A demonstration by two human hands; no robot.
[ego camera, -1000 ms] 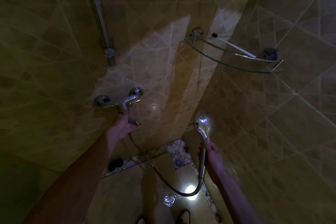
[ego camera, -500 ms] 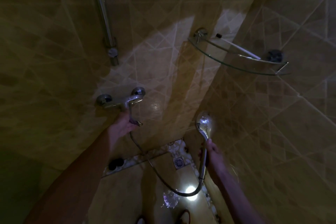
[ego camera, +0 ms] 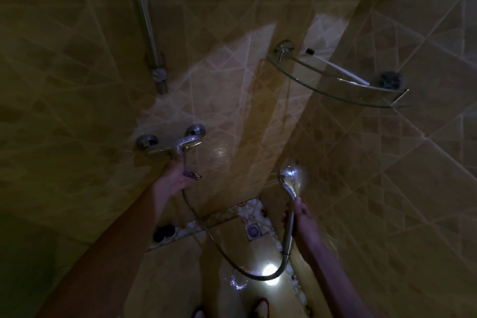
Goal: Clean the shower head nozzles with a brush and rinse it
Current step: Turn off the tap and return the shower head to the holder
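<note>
Dim tiled shower, right hand (ego camera: 304, 222) gripping the shower head (ego camera: 291, 175) by its handle, left hand (ego camera: 175, 178) at the tap (ego camera: 173, 146) lever — grip unclear, toothbrush (ego camera: 343, 71) on glass shelf (ego camera: 335, 90).

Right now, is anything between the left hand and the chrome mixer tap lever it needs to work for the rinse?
Nothing visible. The left hand is already up against the chrome mixer tap from below, at its lever. The right hand grips the chrome shower head by its handle, off to the side.
</note>
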